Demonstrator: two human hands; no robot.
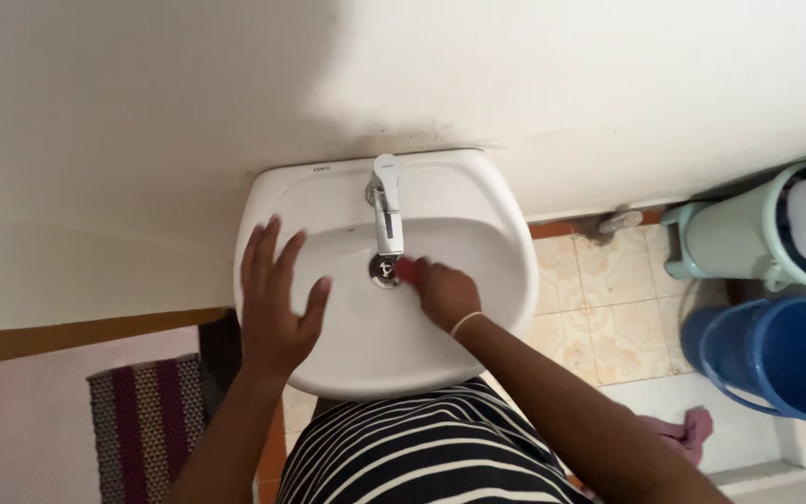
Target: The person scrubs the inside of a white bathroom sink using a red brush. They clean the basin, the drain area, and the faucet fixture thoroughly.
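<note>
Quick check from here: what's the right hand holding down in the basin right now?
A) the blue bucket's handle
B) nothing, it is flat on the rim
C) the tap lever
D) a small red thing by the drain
D: the right hand is closed on a small red thing beside the drain of the sink, below the tap.

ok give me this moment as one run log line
left hand: open, spread on basin rim | right hand: shut on red scrubber beside drain | tap: no water seen
</note>
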